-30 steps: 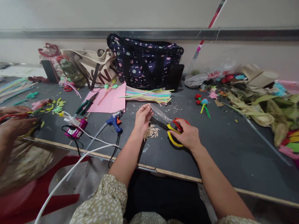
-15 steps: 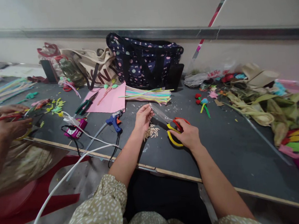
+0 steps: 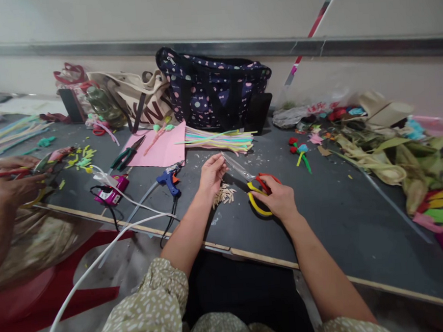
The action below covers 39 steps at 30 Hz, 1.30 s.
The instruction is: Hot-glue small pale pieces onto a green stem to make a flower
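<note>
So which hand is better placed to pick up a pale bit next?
Probably the left hand: it's closest to the pale bits, though whether it pinches something is unclear. The right hand is holding the red-and-yellow scissors.

On the left of the dark spotty bag (image 3: 210, 98), a cream bag (image 3: 158, 89) has big brown letters (image 3: 153, 112). One is N; the letter before it is hard to tell. Right of the spotty bag, red marks (image 3: 322, 107) on a see-through plastic bag (image 3: 333, 94) look like writing, too blurry to read.
</note>
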Available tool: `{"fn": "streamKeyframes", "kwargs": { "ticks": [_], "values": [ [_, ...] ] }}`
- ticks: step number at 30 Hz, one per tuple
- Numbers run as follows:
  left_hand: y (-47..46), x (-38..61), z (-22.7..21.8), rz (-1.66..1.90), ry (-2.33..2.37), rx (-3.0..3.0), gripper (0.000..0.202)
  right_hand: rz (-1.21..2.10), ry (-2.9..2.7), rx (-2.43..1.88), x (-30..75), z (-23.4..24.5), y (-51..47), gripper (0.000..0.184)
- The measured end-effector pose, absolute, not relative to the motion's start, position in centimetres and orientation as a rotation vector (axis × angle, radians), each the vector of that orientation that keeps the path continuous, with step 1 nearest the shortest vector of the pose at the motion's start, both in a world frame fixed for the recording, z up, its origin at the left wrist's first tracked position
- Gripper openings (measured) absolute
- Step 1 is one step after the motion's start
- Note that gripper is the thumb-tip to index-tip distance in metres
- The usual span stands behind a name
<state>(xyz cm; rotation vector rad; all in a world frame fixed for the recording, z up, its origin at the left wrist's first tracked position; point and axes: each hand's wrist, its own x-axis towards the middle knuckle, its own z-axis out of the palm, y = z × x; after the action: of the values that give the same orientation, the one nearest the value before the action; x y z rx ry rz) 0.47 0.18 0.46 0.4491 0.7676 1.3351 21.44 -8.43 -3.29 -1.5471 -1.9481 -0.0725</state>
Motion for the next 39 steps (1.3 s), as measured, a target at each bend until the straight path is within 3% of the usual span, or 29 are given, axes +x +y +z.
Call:
{"fn": "streamKeyframes", "kwargs": {
  "ticks": [11,19,39],
  "values": [
    [0.4,0.3,0.5,1.323,0.795,0.479,0.023,0.041,-1.929,-1.62,21.4,-3.4,-8.5,0.048],
    [1.4,-1.3,0.5,1.454,0.765,0.442,0.029,0.215,-1.804,-1.724,20.9,-1.4,-9.0,0.058],
    [0.6,-0.4,0.4,1.325,0.666,0.506,0.031,0.032,-1.908,-1.632,21.2,-2.9,-8.7,0.053]
  ]
}}
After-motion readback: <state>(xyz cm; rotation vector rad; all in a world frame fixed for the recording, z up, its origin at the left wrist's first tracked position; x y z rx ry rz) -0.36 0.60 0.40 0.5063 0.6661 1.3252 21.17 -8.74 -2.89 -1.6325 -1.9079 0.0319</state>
